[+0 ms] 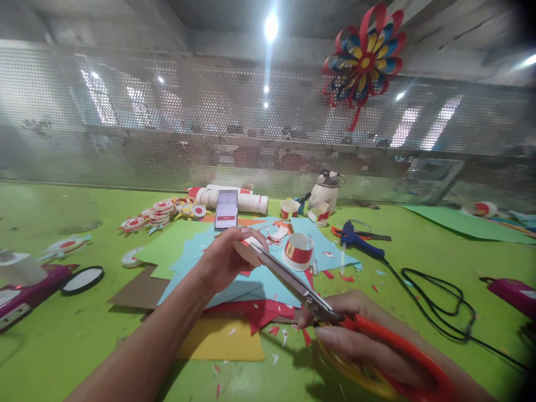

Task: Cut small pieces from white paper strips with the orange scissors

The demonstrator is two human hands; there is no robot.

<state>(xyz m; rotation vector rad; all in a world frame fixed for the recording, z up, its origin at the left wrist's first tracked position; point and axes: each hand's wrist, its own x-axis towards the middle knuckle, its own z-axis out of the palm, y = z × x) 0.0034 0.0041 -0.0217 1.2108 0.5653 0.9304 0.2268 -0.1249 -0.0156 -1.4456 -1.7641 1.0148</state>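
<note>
My left hand [221, 258] pinches a small white paper disc [248, 251], held up over the heap of coloured paper. In my right hand [368, 324] is a large pair of scissors [307, 298] with red and yellow handles. The blades point up and left, and their tips reach the disc's edge. Whether they bite into the paper I cannot tell. Just beyond the blades stands a cut-down red and white paper cup [298, 251]. Light blue paper sheets [238, 293] lie beneath my hands, with small red and white scraps scattered about.
A phone [226, 209] showing a timer stands behind my left hand. Red and white paper discs [161, 212] are piled at the left. A blue glue gun [360, 240] with its black cable lies at the right, and a bottle [325, 190] stands at the back. Perforated metal screens the far edge.
</note>
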